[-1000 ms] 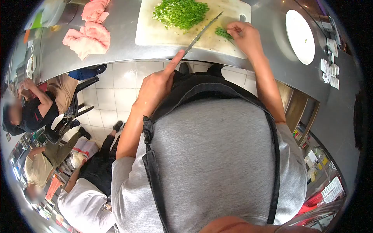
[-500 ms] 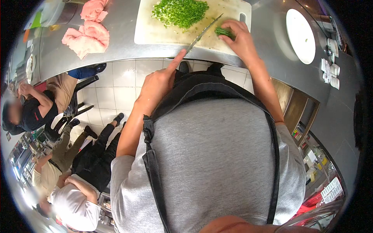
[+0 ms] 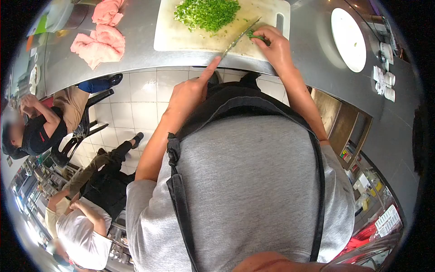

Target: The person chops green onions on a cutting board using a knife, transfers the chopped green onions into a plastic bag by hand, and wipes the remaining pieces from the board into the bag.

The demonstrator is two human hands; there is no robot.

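Green bunch at the cutting board's right side — your right hand pinches it. Your left hand grips the knife, blade slanting over the board — chopped greens piled toward the board's far side.

The left hand grips a knife, index finger extended along it. Near the blade, the right hand pinches green stalks over a white cutting board bearing chopped greens. Pink cloths and a white plate flank it on the desk.
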